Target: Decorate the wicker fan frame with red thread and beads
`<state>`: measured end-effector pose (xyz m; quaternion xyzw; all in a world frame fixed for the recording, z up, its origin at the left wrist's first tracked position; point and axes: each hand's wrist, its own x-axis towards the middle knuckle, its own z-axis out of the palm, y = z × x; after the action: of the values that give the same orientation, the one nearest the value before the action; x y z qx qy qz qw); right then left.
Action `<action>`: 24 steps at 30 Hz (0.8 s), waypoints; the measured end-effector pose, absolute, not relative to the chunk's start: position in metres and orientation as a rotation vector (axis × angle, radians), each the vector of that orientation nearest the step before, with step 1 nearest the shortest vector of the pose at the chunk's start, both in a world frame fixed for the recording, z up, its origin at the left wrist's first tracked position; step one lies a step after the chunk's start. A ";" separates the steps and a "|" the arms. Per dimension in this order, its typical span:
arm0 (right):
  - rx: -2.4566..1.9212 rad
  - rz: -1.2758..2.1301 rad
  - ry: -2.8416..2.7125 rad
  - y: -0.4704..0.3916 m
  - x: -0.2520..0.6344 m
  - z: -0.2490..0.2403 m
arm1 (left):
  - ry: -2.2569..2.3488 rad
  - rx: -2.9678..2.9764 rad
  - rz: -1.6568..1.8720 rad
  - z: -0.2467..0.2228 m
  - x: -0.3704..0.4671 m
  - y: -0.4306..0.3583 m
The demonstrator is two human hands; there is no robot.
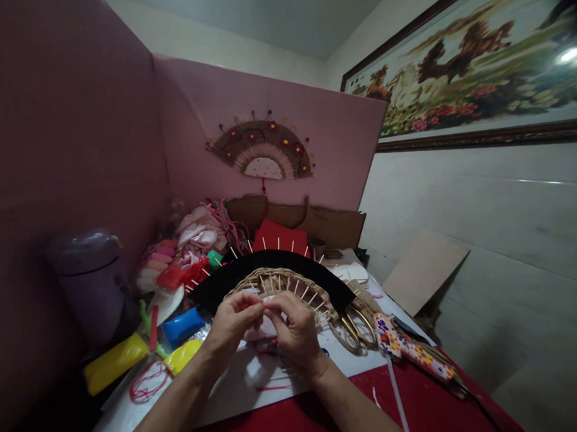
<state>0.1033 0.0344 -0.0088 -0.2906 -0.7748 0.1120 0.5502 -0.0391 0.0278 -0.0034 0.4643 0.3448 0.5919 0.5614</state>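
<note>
My left hand [240,318] and my right hand [294,328] meet at the fingertips, both pinched closed. A speck of red shows between them, too small to name. Just behind lies a black fan-shaped piece [205,294] with thin pale sticks poking out along its upper edge. A woven tan braid [321,288] arches across the fan's inner part, and more sticks radiate below it. Pale material beneath my fingers is partly hidden by my hands. Gold-handled scissors [346,335] rest to the right of my right hand.
A flower-patterned glue gun [414,351] lies at the right with its cord. Yellow [116,363] and blue [183,328] clay packs, red string [149,381] and a lidded purple container [91,284] sit left. A finished decorated fan [265,143] hangs on the pink panel [342,129].
</note>
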 end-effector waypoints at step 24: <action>-0.805 1.181 -1.193 0.053 0.103 -0.012 | 0.855 0.884 1.438 0.011 -0.039 0.022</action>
<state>0.1032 0.0533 -0.0120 -0.3468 -0.5139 0.5087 0.5974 -0.0391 0.0220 0.0110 0.3791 0.3666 0.6165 0.5846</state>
